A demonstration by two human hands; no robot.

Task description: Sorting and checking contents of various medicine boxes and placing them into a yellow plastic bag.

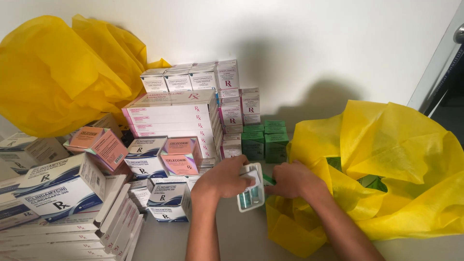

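Head view only. Hands meet low centre over a pale desk (241, 237). L hand (223, 178) w/ fingers curled shut round the left side of a small clear plastic vial tray (251, 188); thumb lies across its top. Tray sits tilted, long axis running roughly 12 to 6, w/ small green-tinted vials inside; exact count can't be told. R hand (291, 180) is just at 3 o'clock of the tray, fingers bent and pinching a bit of green packaging at the tray's right edge, knuckles resting against the yellow bag (386, 159) whose open mouth spreads from 3 to 5 o'clock. More green shows inside the bag's folds.

At 12 o'clock of the hands: green cartons (265, 140) stacked in a short block, touching a column of white-and-pink small boxes (232, 104). At 11: flat stack of long white-pink cartons (169, 116), w/ a row of small white boxes on top. At 10: pink iridescent boxes (180, 157) beside white-blue boxes (145, 154). At 9: more white-blue cartons (166, 198) just beside the L wrist, larger ones (58, 186) further out, flat packs fanned along the bottom-left. Second yellow bag (58, 72) bunched at far 10 o'clock against the white wall.
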